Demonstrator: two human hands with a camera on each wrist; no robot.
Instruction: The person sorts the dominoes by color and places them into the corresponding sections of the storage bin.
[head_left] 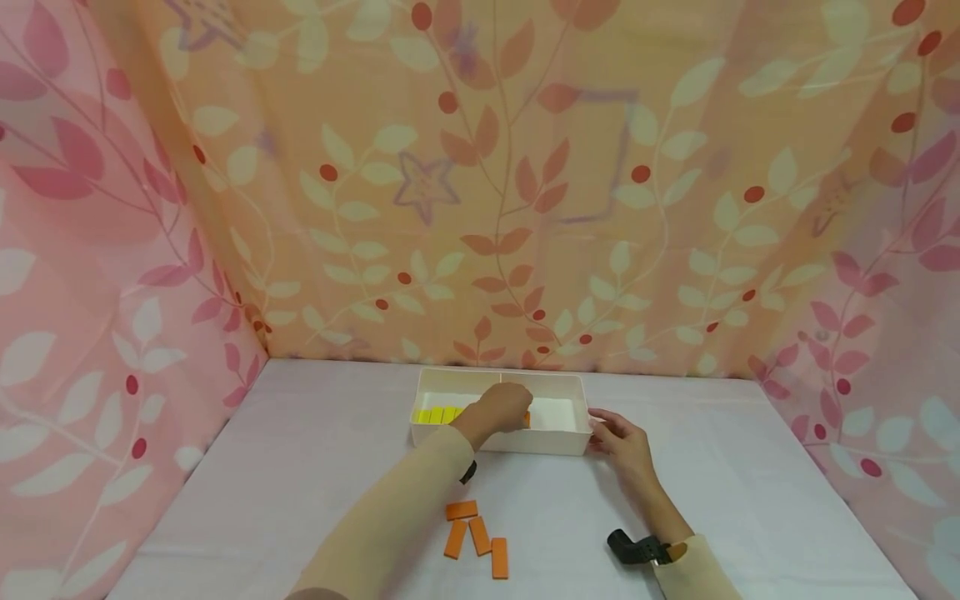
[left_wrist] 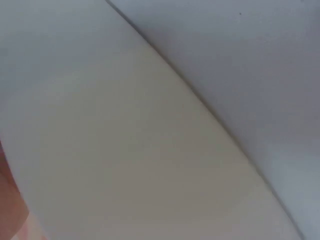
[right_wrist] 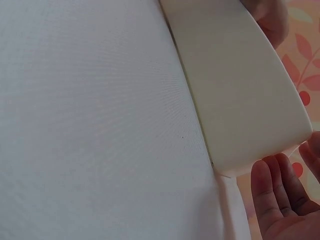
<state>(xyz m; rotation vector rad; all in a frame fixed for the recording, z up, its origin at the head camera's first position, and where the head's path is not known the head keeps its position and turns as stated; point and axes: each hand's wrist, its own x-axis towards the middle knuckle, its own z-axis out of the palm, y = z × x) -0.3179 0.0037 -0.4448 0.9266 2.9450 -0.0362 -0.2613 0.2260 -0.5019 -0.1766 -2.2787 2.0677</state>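
Note:
A white two-part box [head_left: 450,442] stands toward the back of the table. My left hand [head_left: 495,410] reaches down into it near the divider, fingers bent, apparently pinching an orange block [head_left: 527,420] whose edge shows beside them; the fingertips are hidden. Yellow blocks [head_left: 437,415] stand in a row in the left compartment. At the box's right end is my right hand [head_left: 626,442]; in the right wrist view its fairly straight fingers [right_wrist: 267,187] touch the end wall, thumb by the rim. The left wrist view is mostly filled by the box wall [left_wrist: 135,150].
Several loose orange blocks [head_left: 478,535] lie on the white tablecloth [head_left: 300,467] in front of the box, close to the left forearm. A black wrist camera [head_left: 633,548] sits on the right wrist. Floral curtains [head_left: 480,275] rise behind the table and at both sides.

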